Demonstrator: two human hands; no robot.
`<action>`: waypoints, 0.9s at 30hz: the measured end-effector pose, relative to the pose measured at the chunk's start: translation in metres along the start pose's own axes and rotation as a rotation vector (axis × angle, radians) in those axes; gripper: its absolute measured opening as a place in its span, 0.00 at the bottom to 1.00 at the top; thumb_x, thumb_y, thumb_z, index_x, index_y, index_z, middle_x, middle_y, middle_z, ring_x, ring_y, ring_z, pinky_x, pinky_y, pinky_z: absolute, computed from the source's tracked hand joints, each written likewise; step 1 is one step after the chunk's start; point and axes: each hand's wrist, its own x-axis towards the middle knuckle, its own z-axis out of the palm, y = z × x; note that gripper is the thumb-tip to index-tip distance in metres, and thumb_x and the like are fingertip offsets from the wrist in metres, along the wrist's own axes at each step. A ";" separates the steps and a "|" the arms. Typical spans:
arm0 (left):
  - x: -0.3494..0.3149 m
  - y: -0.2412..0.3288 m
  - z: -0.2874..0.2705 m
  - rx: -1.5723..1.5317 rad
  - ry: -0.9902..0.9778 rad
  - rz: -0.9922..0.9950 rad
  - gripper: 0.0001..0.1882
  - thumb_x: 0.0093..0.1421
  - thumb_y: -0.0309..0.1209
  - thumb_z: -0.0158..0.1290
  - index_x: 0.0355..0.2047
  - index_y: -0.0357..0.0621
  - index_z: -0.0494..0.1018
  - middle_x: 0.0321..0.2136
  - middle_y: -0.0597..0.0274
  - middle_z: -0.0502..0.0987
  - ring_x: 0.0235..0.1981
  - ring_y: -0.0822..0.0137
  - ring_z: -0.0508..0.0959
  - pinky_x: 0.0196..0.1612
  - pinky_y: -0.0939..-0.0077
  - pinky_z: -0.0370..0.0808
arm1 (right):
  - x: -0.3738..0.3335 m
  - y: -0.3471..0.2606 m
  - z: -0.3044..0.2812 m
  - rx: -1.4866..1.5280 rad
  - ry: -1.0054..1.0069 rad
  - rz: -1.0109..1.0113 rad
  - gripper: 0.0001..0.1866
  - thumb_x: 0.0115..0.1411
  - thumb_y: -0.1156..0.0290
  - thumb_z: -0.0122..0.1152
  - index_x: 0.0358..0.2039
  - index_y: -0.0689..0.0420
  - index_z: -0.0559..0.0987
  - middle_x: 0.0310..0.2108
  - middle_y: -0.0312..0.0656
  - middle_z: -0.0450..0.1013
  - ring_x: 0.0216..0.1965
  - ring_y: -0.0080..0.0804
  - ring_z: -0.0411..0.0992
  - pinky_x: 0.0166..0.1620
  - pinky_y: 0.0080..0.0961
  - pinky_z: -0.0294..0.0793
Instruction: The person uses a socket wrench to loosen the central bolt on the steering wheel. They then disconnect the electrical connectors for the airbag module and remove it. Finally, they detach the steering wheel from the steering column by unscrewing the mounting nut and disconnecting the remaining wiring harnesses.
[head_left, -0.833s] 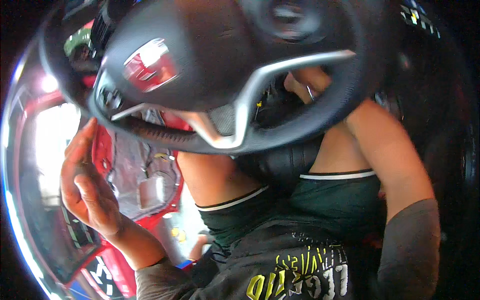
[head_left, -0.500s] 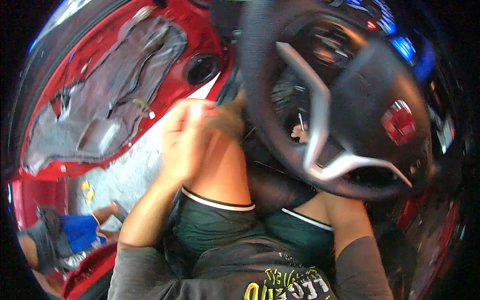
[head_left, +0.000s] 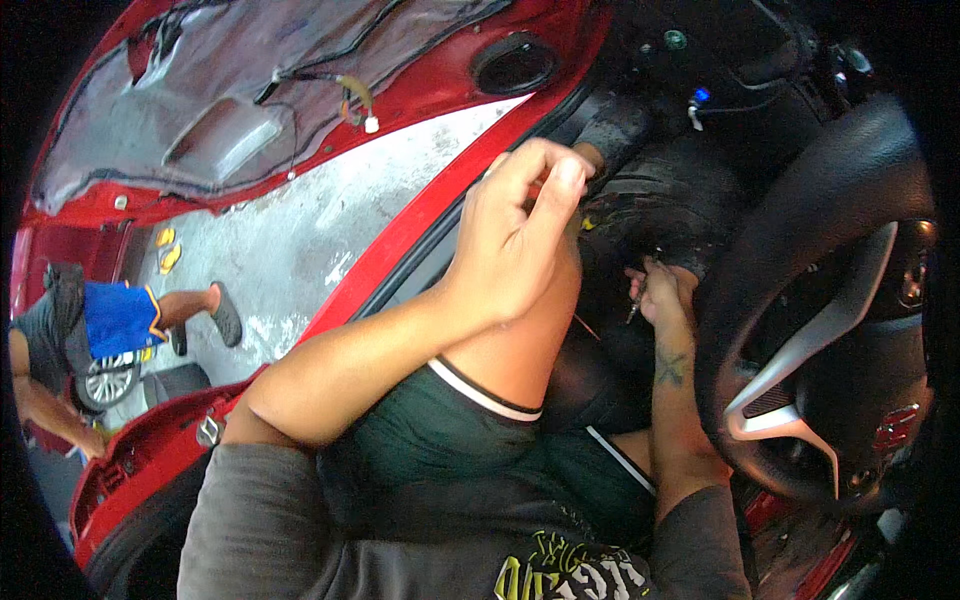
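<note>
My left hand (head_left: 515, 225) is raised over my left knee, its fingers curled in and the thumb bent toward them. What it holds, if anything, is hidden. Down in the dark footwell, left of the steering wheel (head_left: 790, 205), my right hand (head_left: 660, 295) pinches a thin metal tool (head_left: 633, 312); its shiny shaft pokes out below the fingers. The tool's exact kind is too small to tell. Beyond that hand, the floor and pedal area is dim.
At left stands the open red car door (head_left: 430, 105), its trim off, with a hanging wire connector (head_left: 358, 105) and a round speaker (head_left: 515, 65). A blue connector (head_left: 698, 97) hangs under the dash. Outside, a person in blue shorts (head_left: 120, 318) bends near a wheel (head_left: 108, 383).
My view has swung toward the footwell, so the steering wheel sits farther right and lower. My right hand, mostly behind the wheel before, now shows with the tool. My left hand stays near the knee.
</note>
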 end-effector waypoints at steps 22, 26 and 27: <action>0.002 -0.003 0.013 -0.067 -0.034 -0.065 0.16 0.72 0.40 0.54 0.37 0.38 0.77 0.25 0.63 0.78 0.29 0.74 0.76 0.35 0.74 0.73 | 0.069 0.098 -0.075 -1.309 0.197 -0.679 0.19 0.56 0.70 0.66 0.49 0.59 0.83 0.48 0.51 0.79 0.49 0.49 0.78 0.53 0.42 0.75; -0.012 0.002 -0.008 0.037 -0.069 -0.132 0.17 0.75 0.41 0.50 0.42 0.38 0.77 0.32 0.66 0.78 0.38 0.74 0.75 0.46 0.76 0.72 | -0.055 0.036 0.016 -1.362 0.016 -0.194 0.26 0.62 0.62 0.69 0.57 0.64 0.79 0.31 0.39 0.82 0.33 0.38 0.80 0.33 0.29 0.78; -0.010 0.004 0.000 -0.001 -0.077 -0.113 0.17 0.75 0.41 0.49 0.42 0.38 0.77 0.31 0.66 0.77 0.37 0.74 0.74 0.44 0.76 0.72 | -0.060 0.038 0.010 -1.289 -0.011 -0.281 0.27 0.61 0.62 0.71 0.56 0.64 0.80 0.33 0.41 0.83 0.34 0.38 0.81 0.36 0.30 0.79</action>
